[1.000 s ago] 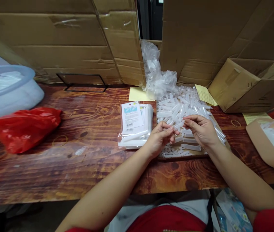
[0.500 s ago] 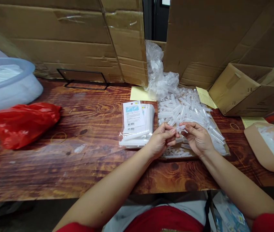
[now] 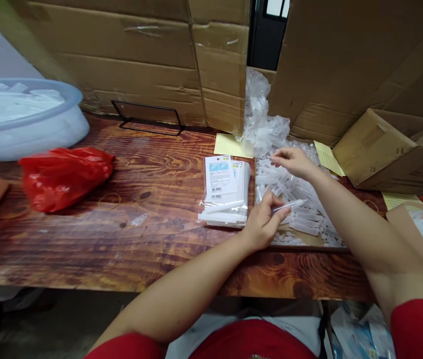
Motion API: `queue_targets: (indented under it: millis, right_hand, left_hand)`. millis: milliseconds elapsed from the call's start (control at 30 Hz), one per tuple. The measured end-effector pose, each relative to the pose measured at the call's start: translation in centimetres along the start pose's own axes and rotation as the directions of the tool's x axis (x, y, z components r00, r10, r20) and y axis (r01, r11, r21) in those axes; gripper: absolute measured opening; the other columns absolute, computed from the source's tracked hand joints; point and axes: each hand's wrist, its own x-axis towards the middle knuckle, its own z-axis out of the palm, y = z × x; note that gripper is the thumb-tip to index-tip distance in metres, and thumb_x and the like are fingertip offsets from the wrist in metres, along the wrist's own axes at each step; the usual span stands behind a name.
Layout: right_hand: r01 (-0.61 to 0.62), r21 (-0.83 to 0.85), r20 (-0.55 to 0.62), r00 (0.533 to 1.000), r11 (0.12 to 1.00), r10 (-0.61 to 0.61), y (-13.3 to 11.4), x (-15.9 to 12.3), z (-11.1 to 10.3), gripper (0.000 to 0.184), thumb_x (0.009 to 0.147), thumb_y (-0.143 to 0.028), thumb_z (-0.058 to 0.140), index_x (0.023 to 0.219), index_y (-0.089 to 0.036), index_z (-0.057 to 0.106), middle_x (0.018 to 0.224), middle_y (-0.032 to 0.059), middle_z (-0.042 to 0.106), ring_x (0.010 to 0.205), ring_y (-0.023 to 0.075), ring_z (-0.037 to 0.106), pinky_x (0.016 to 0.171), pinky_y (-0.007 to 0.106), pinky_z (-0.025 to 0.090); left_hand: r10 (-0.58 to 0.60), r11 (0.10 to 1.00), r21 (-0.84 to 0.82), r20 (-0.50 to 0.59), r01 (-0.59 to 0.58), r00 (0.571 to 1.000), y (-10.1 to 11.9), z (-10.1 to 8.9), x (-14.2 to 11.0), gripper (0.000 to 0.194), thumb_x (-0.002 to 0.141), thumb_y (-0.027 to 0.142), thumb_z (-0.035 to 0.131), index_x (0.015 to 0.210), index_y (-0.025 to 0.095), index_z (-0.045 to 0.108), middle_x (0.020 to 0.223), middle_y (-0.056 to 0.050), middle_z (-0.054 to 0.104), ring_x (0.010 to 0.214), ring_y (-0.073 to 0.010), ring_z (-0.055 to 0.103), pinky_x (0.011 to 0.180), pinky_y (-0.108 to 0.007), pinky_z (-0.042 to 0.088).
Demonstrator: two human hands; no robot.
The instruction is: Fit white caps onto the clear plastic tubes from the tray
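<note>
Over the cardboard tray (image 3: 304, 240), your left hand (image 3: 263, 225) is pinching 1 clear tube (image 3: 294, 204), tip pointing right. Looks like a between-pieces step; the next move is probably calling for a light fingertip pick. Your right hand (image 3: 295, 160) is hovering beyond it, wrist bending, fingers curling; can't tell if they're gripping anything.
</note>
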Motion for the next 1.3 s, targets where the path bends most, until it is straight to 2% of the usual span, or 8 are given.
queue_targets:
  millis: [167, 333, 500, 700, 900, 1067, 1167, 1300]
  right_hand:
    - [-0.03, -0.396, 0.031, 0.999, 0.918, 0.045, -0.4, 4.2, 3.8, 0.008, 0.079, -0.018, 0.068, 0.08, -0.015, 0.076, 0.103, 0.0141, 0.075, 0.106, 0.0291, 0.065, 0.091, 0.035, 0.045]
    - [-0.1, -0.534, 0.025, 0.991, 0.839, 0.134, -0.2, 5.9, 4.4, 0.011, 0.074, -0.018, 0.073, 0.084, -0.018, 0.077, 0.102, 0.0134, 0.074, 0.101, 0.0306, 0.066, 0.086, 0.035, 0.047]
    - [-0.052, -0.543, 0.009, 0.998, 0.838, 0.068, 0.0, 5.5, 4.4, 0.007, 0.069, -0.02, 0.077, 0.074, -0.017, 0.072, 0.11, 0.0135, 0.068, 0.107, 0.0308, 0.061, 0.092, 0.038, 0.045]
    - [0.113, -0.414, -0.101, 0.98, 0.903, -0.169, 0.4, 1.2, 2.0, 0.012, 0.08, -0.024, 0.066, 0.09, -0.018, 0.064, 0.101, 0.009, 0.066, 0.1, 0.0247, 0.06, 0.098, 0.044, 0.042]
    - [0.335, 0.185, -0.295, 0.916, 0.924, -0.273, 2.6, -7.6, -1.4, 0.021, 0.077, -0.031, 0.075, 0.091, -0.021, 0.064, 0.081, 0.0019, 0.068, 0.074, 0.0162, 0.064, 0.07, 0.031, 0.053]
    - [0.395, 0.157, -0.391, 0.866, 0.905, -0.311, 3.4, -12.7, -0.9, 0.015, 0.076, -0.024, 0.08, 0.09, -0.022, 0.075, 0.089, 0.0052, 0.076, 0.081, 0.0199, 0.071, 0.076, 0.036, 0.058]
    - [0.476, 0.132, -0.447, 0.812, 0.869, -0.377, 3.4, -13.7, -0.4, 0.012, 0.076, -0.018, 0.081, 0.085, -0.023, 0.075, 0.089, 0.0048, 0.077, 0.084, 0.0209, 0.072, 0.078, 0.037, 0.059]
    - [0.49, 0.103, -0.43, 0.807, 0.865, -0.406, 3.2, -14.3, -0.3, 0.013, 0.075, -0.016, 0.082, 0.082, -0.023, 0.074, 0.088, 0.0043, 0.078, 0.083, 0.0199, 0.074, 0.076, 0.034, 0.061]
  left_hand:
    - [0.075, 0.982, 0.166, 0.077, -0.087, 0.994, 0.1, -0.4, -0.6, 0.018, 0.09, 0.04, 0.054, 0.089, 0.023, 0.049, 0.083, -0.003, 0.064, 0.074, -0.02, 0.059, 0.07, -0.032, 0.041]
    - [0.064, 0.982, 0.174, 0.069, -0.076, 0.996, -0.2, -0.2, -0.6, 0.02, 0.09, 0.042, 0.055, 0.087, 0.024, 0.047, 0.078, -0.002, 0.062, 0.068, -0.0193, 0.057, 0.066, -0.032, 0.039]
    - [0.039, 0.993, 0.108, -0.007, -0.038, 0.999, -0.4, -0.1, -0.3, 0.021, 0.089, 0.041, 0.055, 0.085, 0.023, 0.046, 0.076, -0.001, 0.06, 0.068, -0.0181, 0.055, 0.067, -0.031, 0.039]
    - [-0.036, 0.998, 0.045, -0.104, 0.041, 0.994, -0.6, -0.2, 0.2, 0.021, 0.087, 0.04, 0.056, 0.083, 0.022, 0.046, 0.075, 0.001, 0.055, 0.071, -0.0161, 0.052, 0.069, -0.03, 0.039]
    - [-0.069, 0.997, 0.027, -0.13, 0.073, 0.989, -1.0, -0.4, 0.6, 0.022, 0.086, 0.041, 0.056, 0.082, 0.021, 0.048, 0.077, 0.001, 0.055, 0.076, -0.0165, 0.053, 0.073, -0.031, 0.039]
    - [-0.061, 0.997, 0.043, -0.095, 0.065, 0.994, -1.2, -0.4, 0.8, 0.024, 0.087, 0.042, 0.056, 0.082, 0.021, 0.047, 0.076, 0.001, 0.053, 0.075, -0.0157, 0.051, 0.072, -0.03, 0.038]
    - [-0.046, 0.998, 0.042, -0.068, 0.049, 0.997, -1.4, -0.4, 0.9, 0.024, 0.087, 0.041, 0.057, 0.082, 0.02, 0.047, 0.076, 0.002, 0.052, 0.074, -0.0151, 0.05, 0.072, -0.03, 0.038]
    - [-0.024, 0.999, 0.046, -0.053, 0.027, 0.998, -1.9, -0.5, 1.0, 0.024, 0.089, 0.041, 0.058, 0.082, 0.02, 0.048, 0.078, 0.001, 0.052, 0.076, -0.0149, 0.049, 0.074, -0.029, 0.038]
